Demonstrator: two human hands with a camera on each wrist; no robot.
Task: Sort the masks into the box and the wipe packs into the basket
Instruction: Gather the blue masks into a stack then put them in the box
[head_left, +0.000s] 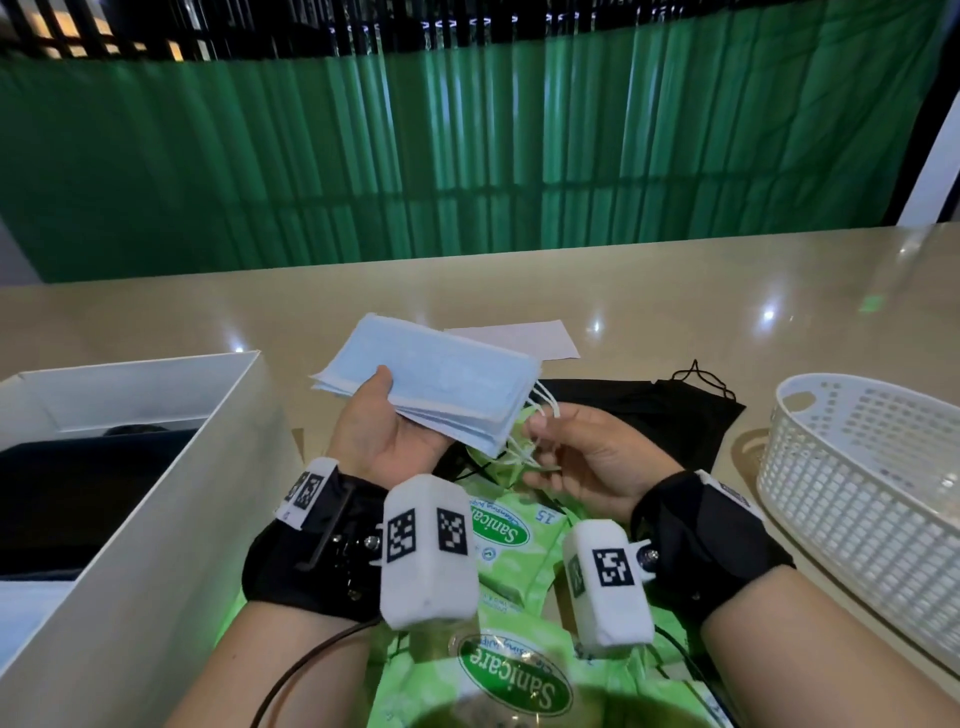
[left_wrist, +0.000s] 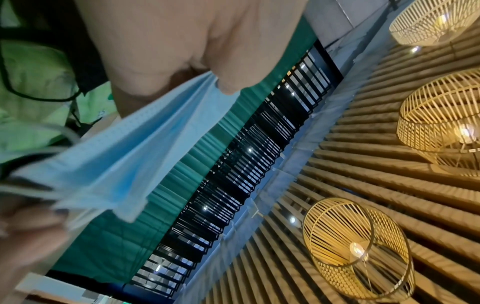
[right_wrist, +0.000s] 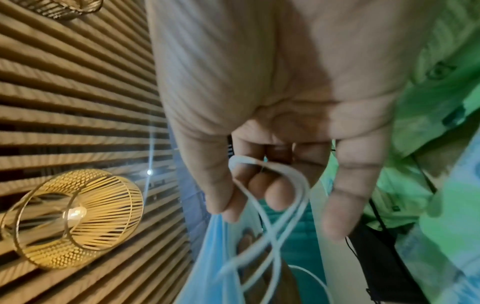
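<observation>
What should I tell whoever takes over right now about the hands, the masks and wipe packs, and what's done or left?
Left hand: grips a stack of blue masks above the table.
Right hand: fingers hooked through the stack's white ear loops.
Black masks lie on the table behind the hands; green wipe packs lie beneath the wrists.
Box on the left holds something dark. No wipe pack shows in the basket on the right.
Left: blue stack and black masks into the box, all visible wipe packs into the basket.
</observation>
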